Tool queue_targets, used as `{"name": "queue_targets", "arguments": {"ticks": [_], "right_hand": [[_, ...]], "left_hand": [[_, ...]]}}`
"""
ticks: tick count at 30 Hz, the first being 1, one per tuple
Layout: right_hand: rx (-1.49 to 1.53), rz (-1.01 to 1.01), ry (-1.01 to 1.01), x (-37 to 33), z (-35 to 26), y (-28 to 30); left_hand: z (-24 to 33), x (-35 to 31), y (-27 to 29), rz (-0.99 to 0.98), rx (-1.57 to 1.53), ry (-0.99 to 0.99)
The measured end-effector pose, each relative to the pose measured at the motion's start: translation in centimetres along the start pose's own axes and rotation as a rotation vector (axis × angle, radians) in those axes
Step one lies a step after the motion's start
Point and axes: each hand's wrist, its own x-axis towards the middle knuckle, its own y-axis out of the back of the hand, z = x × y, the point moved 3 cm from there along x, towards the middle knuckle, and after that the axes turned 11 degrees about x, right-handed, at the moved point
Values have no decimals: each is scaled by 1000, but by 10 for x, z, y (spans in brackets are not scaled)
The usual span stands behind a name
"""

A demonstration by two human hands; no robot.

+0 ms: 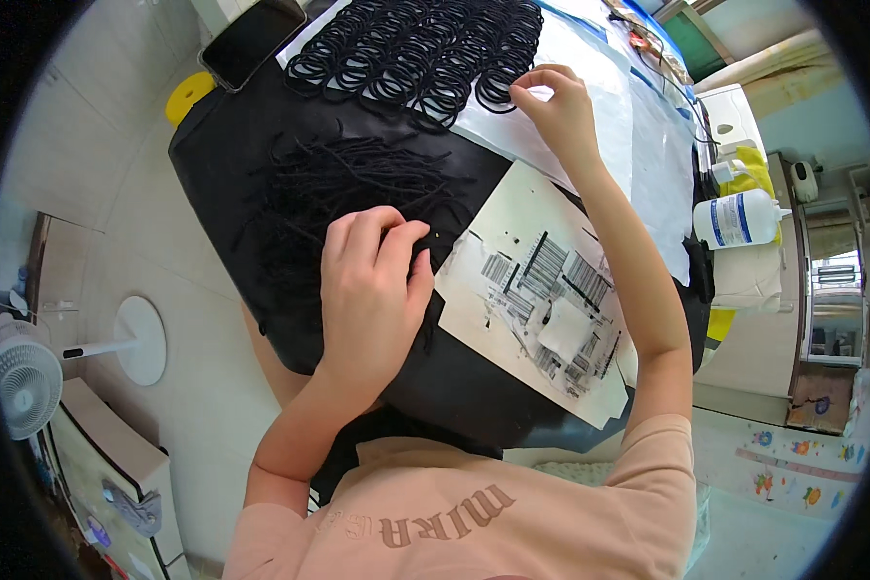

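Many short black cords (358,179) lie in a loose pile on the black table top. My left hand (372,285) rests at the near side of this pile, fingers curled and thumb close to the index finger. Its fingertips are among the cords, and what they grip is partly hidden. Farther off and to the right, my right hand (563,111) pinches the edge of a black cord ring (496,90) between thumb and index finger. That ring is at the near right corner of a large set of overlapping black rings (420,48), laid in rows on white sheeting.
A stained board (541,290) with dark line marks and a small white pad (565,327) lies under my right forearm. A phone (251,43) and yellow roll (189,97) sit at the left edge. A white bottle (739,218) stands at right; a fan (27,377) is left.
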Motion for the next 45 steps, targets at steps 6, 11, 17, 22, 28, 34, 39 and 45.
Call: {"name": "queue_targets", "arguments": {"ticks": [6, 11, 17, 22, 28, 34, 39, 45], "right_hand": [[-143, 51, 11, 4, -1, -10], [-210, 83, 83, -3, -7, -6], [-56, -29, 151, -36, -37, 10], [195, -218, 21, -83, -83, 34], [371, -458, -15, -131, -138, 62], [605, -507, 28, -162, -172, 78], [1041, -383, -431, -199, -139, 105], [1493, -112, -597, -231, -104, 118]], "left_hand": [[-1, 2, 2, -4, -18, 12], [0, 3, 2, -8, -19, 1], [-1, 0, 1, -10, 3, -12], [0, 1, 0, 43, -15, 1], [15, -4, 40, 292, -179, -18], [55, -27, 34, -169, -1339, 121], [68, -36, 14, -215, -1389, 293], [81, -53, -13, -472, -1419, 379]]}}
